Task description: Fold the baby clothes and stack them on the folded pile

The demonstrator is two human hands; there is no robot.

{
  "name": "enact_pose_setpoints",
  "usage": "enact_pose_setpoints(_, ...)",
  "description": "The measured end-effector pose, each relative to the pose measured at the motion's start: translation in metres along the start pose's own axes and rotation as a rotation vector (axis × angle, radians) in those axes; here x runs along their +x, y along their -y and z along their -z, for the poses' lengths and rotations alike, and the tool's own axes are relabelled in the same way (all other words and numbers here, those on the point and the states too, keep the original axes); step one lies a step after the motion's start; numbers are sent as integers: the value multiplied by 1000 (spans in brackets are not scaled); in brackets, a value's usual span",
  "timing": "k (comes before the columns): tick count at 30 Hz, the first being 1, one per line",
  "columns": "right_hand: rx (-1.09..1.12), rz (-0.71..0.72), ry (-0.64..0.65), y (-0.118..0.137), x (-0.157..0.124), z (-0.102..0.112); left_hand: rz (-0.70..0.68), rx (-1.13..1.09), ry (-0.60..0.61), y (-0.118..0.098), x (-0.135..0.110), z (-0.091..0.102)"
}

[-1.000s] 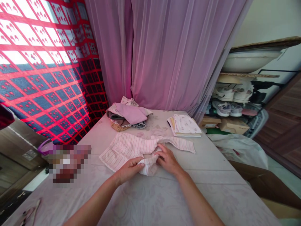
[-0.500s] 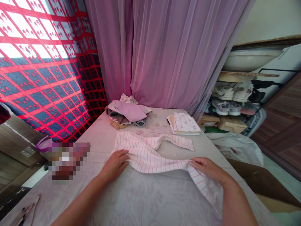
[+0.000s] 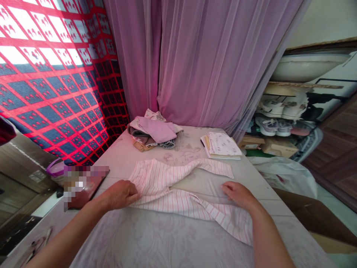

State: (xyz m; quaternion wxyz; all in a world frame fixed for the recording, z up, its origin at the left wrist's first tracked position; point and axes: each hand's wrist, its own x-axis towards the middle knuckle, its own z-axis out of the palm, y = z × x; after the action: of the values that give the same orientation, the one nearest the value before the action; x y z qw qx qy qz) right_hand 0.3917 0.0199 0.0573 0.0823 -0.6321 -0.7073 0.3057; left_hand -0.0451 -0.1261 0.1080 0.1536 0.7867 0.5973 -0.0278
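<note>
Flanking the pink-striped garment (image 3: 156,178), left hand (image 3: 119,195) at 9 o'clock, right hand (image 3: 238,194) at 3, grips open, nothing held!

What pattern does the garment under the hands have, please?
The garment has pink stripes on white, best in head view.

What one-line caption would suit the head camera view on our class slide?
Left hand on a pink-striped garment, right hand at its edge, on a pale floral sheet, folded clothes beyond.
</note>
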Motion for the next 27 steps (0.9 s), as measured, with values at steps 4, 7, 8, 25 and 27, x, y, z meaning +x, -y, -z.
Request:
enact_pose_setpoints(4,-148,-174,-148,3,26,3,171,-31,-121,3,16,1)
enact_pose_setpoints(7,-286,-293,-213,11,40,12,207,5,-302,20,41,4)
enact_pose_setpoints(8,-316,-336,-219,13,43,15,256,24,-341,28,52,3)
enact_pose_setpoints(25,-243,-400,-741,8,43,65,654,-248,-588,57,93,9)
enact_pose_setpoints(27,-118,-342,-857,-2,46,59,668,-423,-640,58,83,9)
